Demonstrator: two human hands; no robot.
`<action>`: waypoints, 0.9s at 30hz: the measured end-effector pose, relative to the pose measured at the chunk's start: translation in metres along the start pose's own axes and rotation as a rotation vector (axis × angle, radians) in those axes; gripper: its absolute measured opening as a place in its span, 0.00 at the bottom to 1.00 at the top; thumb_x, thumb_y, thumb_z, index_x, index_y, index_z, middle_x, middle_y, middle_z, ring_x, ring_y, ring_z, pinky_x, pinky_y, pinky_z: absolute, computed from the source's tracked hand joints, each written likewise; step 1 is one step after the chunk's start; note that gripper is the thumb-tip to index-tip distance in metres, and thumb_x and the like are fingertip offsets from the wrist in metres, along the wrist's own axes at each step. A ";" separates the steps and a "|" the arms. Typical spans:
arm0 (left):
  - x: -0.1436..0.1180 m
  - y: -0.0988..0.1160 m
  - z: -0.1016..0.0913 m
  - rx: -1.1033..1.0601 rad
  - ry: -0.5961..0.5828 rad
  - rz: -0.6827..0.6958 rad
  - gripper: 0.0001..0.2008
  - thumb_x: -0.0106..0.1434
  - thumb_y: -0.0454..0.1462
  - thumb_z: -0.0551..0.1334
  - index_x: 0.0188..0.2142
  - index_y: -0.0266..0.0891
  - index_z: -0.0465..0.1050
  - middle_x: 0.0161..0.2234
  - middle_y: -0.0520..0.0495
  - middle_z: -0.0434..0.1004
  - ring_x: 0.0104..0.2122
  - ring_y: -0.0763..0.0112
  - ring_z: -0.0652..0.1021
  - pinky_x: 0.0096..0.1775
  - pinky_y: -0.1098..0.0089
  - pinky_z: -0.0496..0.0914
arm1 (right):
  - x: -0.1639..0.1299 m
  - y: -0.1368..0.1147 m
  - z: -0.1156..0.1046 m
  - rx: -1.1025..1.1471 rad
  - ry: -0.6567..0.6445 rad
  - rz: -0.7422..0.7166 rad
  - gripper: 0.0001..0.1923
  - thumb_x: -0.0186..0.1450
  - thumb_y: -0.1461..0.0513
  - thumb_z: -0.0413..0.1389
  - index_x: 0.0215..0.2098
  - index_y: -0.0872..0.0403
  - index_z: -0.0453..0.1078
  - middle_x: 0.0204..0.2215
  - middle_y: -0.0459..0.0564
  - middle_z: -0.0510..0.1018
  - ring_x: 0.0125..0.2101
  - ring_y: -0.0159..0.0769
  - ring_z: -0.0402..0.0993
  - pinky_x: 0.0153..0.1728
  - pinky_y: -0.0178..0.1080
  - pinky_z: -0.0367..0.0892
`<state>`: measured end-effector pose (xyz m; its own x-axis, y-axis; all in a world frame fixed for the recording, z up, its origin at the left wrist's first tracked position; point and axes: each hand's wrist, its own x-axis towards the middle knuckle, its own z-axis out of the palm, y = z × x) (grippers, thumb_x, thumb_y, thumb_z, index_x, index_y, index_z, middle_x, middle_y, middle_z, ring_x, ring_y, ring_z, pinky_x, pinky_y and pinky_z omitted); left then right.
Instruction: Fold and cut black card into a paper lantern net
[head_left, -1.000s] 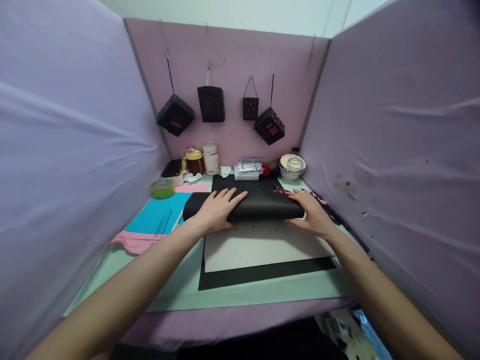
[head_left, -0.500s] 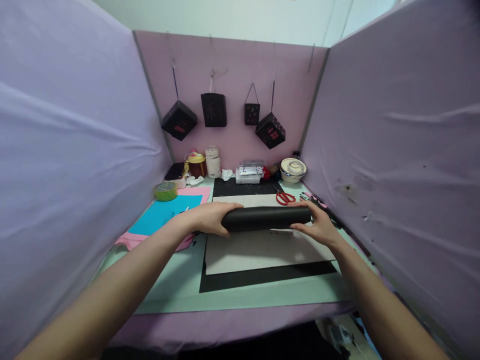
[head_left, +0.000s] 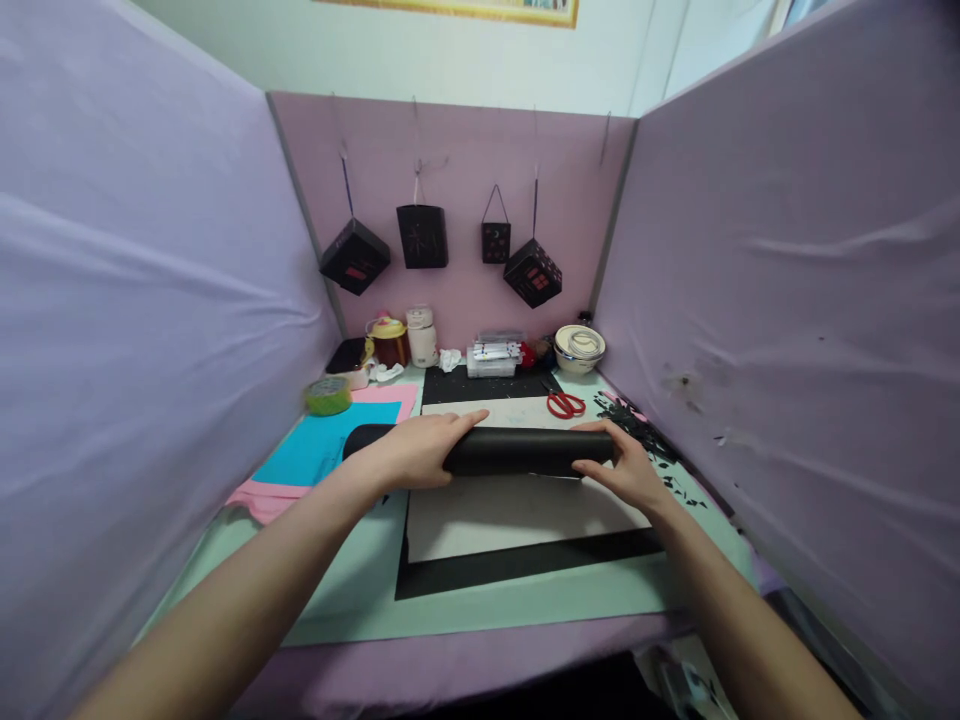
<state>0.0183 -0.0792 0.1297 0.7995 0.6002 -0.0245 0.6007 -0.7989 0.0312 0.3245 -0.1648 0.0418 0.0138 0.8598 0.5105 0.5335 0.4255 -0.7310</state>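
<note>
Pale purple cloth walls [head_left: 787, 270] surround the desk [head_left: 345, 610]. Between both hands is held the black rolled sheet [head_left: 517, 452], over the white board [head_left: 517, 515]. It looks light, smooth and springy, perhaps easily creased, so gentle holding near both ends seems best. The left hand [head_left: 420, 450] curves around it, half closed; the right hand [head_left: 624, 468] pinches its right end, thumb nearer. Red scissors [head_left: 565, 405] rest just beyond the right hand.

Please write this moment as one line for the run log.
left hand: gripping black roll, left of its middle | right hand: gripping its right end | partly beneath: white sheet | beyond: red scissors
</note>
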 end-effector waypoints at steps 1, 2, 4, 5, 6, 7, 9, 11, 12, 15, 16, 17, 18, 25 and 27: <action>0.001 0.002 0.003 0.021 0.023 0.000 0.47 0.50 0.38 0.65 0.66 0.45 0.45 0.57 0.42 0.67 0.52 0.55 0.71 0.48 0.65 0.64 | 0.000 0.001 0.001 0.009 0.004 0.005 0.21 0.56 0.52 0.63 0.44 0.50 0.68 0.38 0.49 0.75 0.37 0.41 0.72 0.38 0.40 0.69; 0.002 0.005 0.007 0.040 0.052 -0.001 0.46 0.50 0.41 0.66 0.65 0.44 0.47 0.57 0.42 0.66 0.53 0.54 0.70 0.49 0.64 0.63 | -0.001 0.003 0.001 0.017 0.005 0.005 0.21 0.56 0.52 0.63 0.44 0.50 0.68 0.37 0.49 0.75 0.37 0.41 0.72 0.38 0.40 0.69; 0.004 0.008 0.015 0.064 0.118 -0.009 0.45 0.49 0.48 0.68 0.63 0.43 0.52 0.57 0.40 0.66 0.54 0.51 0.69 0.52 0.61 0.62 | -0.001 0.004 0.001 0.029 0.002 0.004 0.21 0.56 0.51 0.63 0.44 0.50 0.68 0.38 0.50 0.75 0.38 0.42 0.72 0.39 0.41 0.70; 0.005 0.009 0.019 0.069 0.141 -0.017 0.44 0.48 0.51 0.68 0.61 0.42 0.55 0.56 0.39 0.67 0.54 0.50 0.69 0.52 0.60 0.61 | -0.002 0.004 0.001 0.033 -0.003 0.007 0.21 0.56 0.52 0.63 0.44 0.51 0.68 0.38 0.50 0.75 0.39 0.42 0.72 0.40 0.42 0.70; 0.006 0.010 0.022 0.072 0.152 -0.028 0.42 0.48 0.52 0.68 0.59 0.42 0.58 0.54 0.39 0.68 0.52 0.50 0.70 0.52 0.60 0.62 | -0.002 0.003 0.000 0.036 -0.008 0.011 0.20 0.56 0.52 0.62 0.44 0.51 0.68 0.39 0.51 0.75 0.39 0.43 0.72 0.41 0.43 0.70; 0.007 0.010 0.025 0.074 0.153 -0.041 0.40 0.49 0.52 0.68 0.58 0.42 0.59 0.52 0.39 0.70 0.51 0.51 0.71 0.50 0.60 0.63 | -0.002 0.002 -0.001 0.037 -0.016 0.012 0.20 0.57 0.52 0.62 0.44 0.51 0.68 0.40 0.51 0.75 0.41 0.44 0.72 0.42 0.44 0.69; 0.007 0.011 0.027 0.084 0.137 -0.059 0.35 0.51 0.51 0.67 0.55 0.42 0.61 0.48 0.41 0.73 0.47 0.52 0.74 0.45 0.62 0.66 | -0.003 -0.001 -0.002 0.040 -0.037 -0.001 0.22 0.56 0.52 0.63 0.46 0.50 0.67 0.44 0.52 0.74 0.44 0.45 0.71 0.47 0.46 0.67; 0.005 0.013 0.028 0.102 0.127 -0.069 0.31 0.52 0.50 0.66 0.53 0.43 0.62 0.45 0.42 0.75 0.43 0.53 0.76 0.41 0.63 0.68 | -0.003 -0.005 -0.003 0.060 -0.042 -0.039 0.30 0.54 0.51 0.65 0.51 0.50 0.64 0.48 0.53 0.73 0.49 0.47 0.69 0.51 0.47 0.64; 0.004 0.014 0.027 0.112 0.130 -0.074 0.30 0.53 0.49 0.66 0.52 0.43 0.63 0.44 0.42 0.75 0.42 0.53 0.76 0.39 0.63 0.68 | -0.002 -0.006 -0.002 0.066 -0.032 -0.058 0.34 0.52 0.51 0.66 0.53 0.50 0.63 0.50 0.54 0.72 0.50 0.47 0.68 0.53 0.48 0.62; 0.000 0.017 0.026 0.129 0.150 -0.096 0.26 0.53 0.49 0.66 0.48 0.43 0.64 0.42 0.43 0.76 0.41 0.54 0.76 0.38 0.63 0.68 | -0.003 -0.008 0.001 0.040 0.019 -0.076 0.32 0.51 0.52 0.67 0.51 0.49 0.64 0.48 0.53 0.73 0.50 0.48 0.69 0.53 0.48 0.62; -0.001 0.018 0.025 0.132 0.155 -0.106 0.24 0.53 0.49 0.66 0.47 0.43 0.65 0.42 0.43 0.76 0.41 0.54 0.76 0.38 0.63 0.68 | -0.003 -0.007 0.002 0.024 0.031 -0.073 0.28 0.52 0.52 0.67 0.48 0.49 0.66 0.46 0.52 0.74 0.48 0.47 0.70 0.52 0.48 0.62; -0.002 0.019 0.025 0.135 0.159 -0.114 0.23 0.54 0.49 0.66 0.45 0.43 0.66 0.41 0.43 0.76 0.41 0.54 0.76 0.38 0.63 0.68 | -0.003 -0.007 0.003 0.015 0.041 -0.070 0.25 0.52 0.52 0.66 0.45 0.49 0.68 0.44 0.52 0.75 0.47 0.47 0.71 0.51 0.47 0.63; -0.003 0.020 0.024 0.138 0.163 -0.121 0.21 0.54 0.49 0.66 0.44 0.43 0.66 0.41 0.44 0.76 0.41 0.54 0.76 0.38 0.63 0.68 | -0.003 -0.006 0.005 0.014 0.047 -0.066 0.22 0.53 0.52 0.66 0.43 0.49 0.69 0.42 0.51 0.76 0.46 0.47 0.71 0.50 0.47 0.64; -0.006 0.024 0.025 0.156 0.165 -0.154 0.18 0.55 0.49 0.66 0.39 0.42 0.67 0.38 0.44 0.77 0.40 0.55 0.77 0.37 0.64 0.67 | -0.005 0.000 0.008 0.024 0.070 -0.043 0.19 0.52 0.53 0.67 0.39 0.50 0.70 0.38 0.50 0.78 0.44 0.46 0.72 0.49 0.46 0.64; -0.007 0.025 0.026 0.153 0.163 -0.154 0.21 0.54 0.49 0.66 0.43 0.42 0.67 0.40 0.44 0.77 0.41 0.55 0.76 0.38 0.64 0.68 | -0.005 0.001 0.009 0.046 0.073 -0.041 0.20 0.52 0.54 0.67 0.39 0.50 0.70 0.38 0.50 0.78 0.42 0.44 0.73 0.47 0.44 0.65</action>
<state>0.0278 -0.1048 0.1043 0.6955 0.7039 0.1439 0.7182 -0.6868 -0.1118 0.3176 -0.1664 0.0343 0.0550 0.8192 0.5709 0.4956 0.4739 -0.7279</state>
